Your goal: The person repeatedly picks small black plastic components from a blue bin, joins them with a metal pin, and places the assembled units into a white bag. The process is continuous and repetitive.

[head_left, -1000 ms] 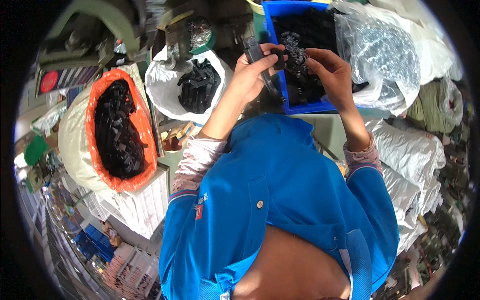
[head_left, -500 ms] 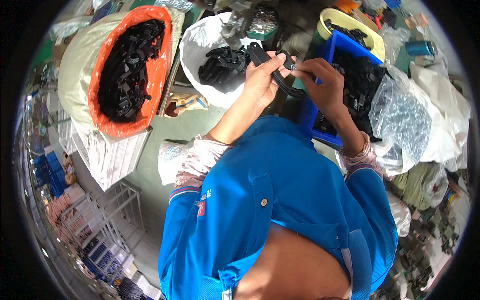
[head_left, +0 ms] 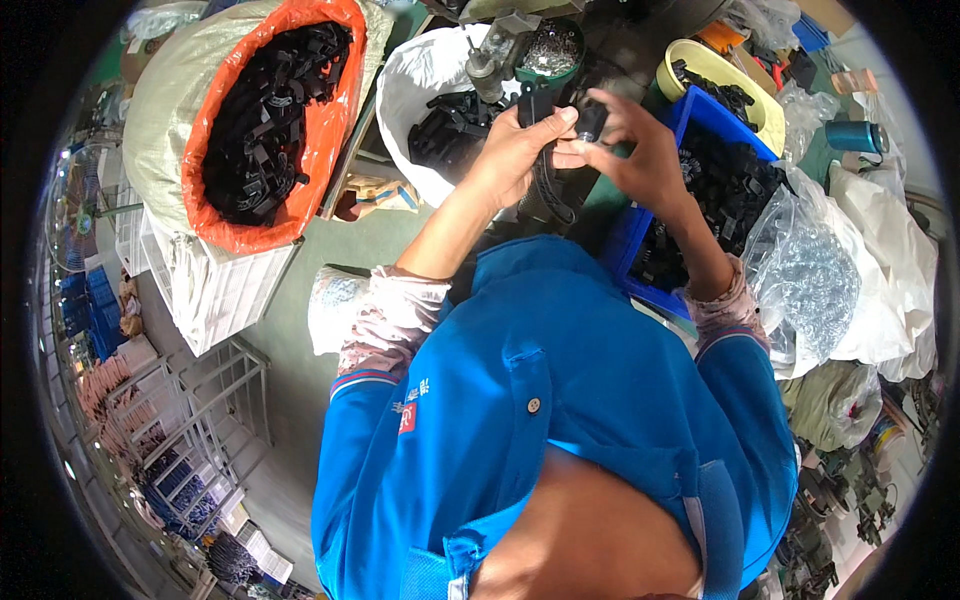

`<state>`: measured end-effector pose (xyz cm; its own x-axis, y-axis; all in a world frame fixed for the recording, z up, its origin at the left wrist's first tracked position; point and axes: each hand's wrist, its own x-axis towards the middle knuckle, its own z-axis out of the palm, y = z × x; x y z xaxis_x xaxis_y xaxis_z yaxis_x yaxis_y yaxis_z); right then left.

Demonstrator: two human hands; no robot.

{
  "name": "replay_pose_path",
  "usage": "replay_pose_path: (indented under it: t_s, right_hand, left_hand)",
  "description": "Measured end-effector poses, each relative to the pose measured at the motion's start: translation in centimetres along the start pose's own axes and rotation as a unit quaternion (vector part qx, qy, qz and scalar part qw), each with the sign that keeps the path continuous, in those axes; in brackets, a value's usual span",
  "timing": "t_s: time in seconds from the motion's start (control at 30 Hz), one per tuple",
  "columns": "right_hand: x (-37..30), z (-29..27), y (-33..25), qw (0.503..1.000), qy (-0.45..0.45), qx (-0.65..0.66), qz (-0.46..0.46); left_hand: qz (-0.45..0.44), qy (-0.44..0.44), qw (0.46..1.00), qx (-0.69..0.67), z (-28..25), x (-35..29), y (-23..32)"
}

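Note:
My left hand [head_left: 513, 155] is closed around a long black plastic part [head_left: 536, 106], thumb on top. A curved black strip [head_left: 546, 190] hangs below the fingers, with ridges along it; whether it is one piece with the part is unclear. A short black end piece [head_left: 592, 121] sticks out beside my left thumb. My right hand [head_left: 640, 155] has its thumb and bent forefinger around this end piece, and its fingers are slightly blurred. Behind the hands stands a grey metal machine head [head_left: 484, 72] with a thin upright pin.
A white sack [head_left: 400, 95] of black parts stands beyond my left hand, a green bowl [head_left: 550, 78] of small shiny pieces farther back. An orange-lined sack [head_left: 352, 60] stands left. Right are a blue crate [head_left: 625, 245], a yellow tub [head_left: 765, 108] and clear plastic bags [head_left: 805, 260].
The pinch of my right fingers on a small shiny piece has loosened, and they now spread around the black end piece. The long part has turned more upright. The whole view has shifted slightly.

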<state>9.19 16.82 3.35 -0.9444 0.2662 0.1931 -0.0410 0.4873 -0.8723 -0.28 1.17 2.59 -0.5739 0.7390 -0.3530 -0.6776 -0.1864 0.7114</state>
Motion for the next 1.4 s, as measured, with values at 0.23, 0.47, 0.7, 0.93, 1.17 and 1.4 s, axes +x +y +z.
replay_pose_path:
  t_s: [0.23, 0.47, 0.7, 0.93, 1.17, 1.4]
  right_hand:
    - [-1.2, 0.0, 0.7, 0.992, 0.062, -0.114, 0.007]
    - [-1.5, -1.5, 3.0, 0.947, 0.008, 0.275, 0.167]
    - [-2.4, -0.9, 3.6, 0.887, 0.007, 0.403, 0.226]
    - [-3.2, 1.2, 4.3, 0.895, 0.089, 0.416, 0.137]
    - [-2.4, -0.3, 4.4, 0.883, 0.059, 0.415, 0.211]
    - [-0.5, -3.3, 4.1, 0.891, 0.041, 0.409, 0.191]
  left_hand:
    - [0.054, 0.007, 0.993, 0.103, 0.1, 0.6, -2.0]
    - [0.095, 0.005, 0.987, 0.129, -0.5, 0.7, -2.4]
    - [0.216, 0.058, 0.912, 0.343, -1.0, 0.7, -2.9]
    - [0.178, 0.056, 0.956, 0.226, -0.3, 0.9, -3.2]
    - [0.044, 0.019, 0.988, 0.147, -1.9, 1.2, -1.5]
    - [-0.010, -0.098, 0.985, 0.141, -2.3, -0.9, -0.9]
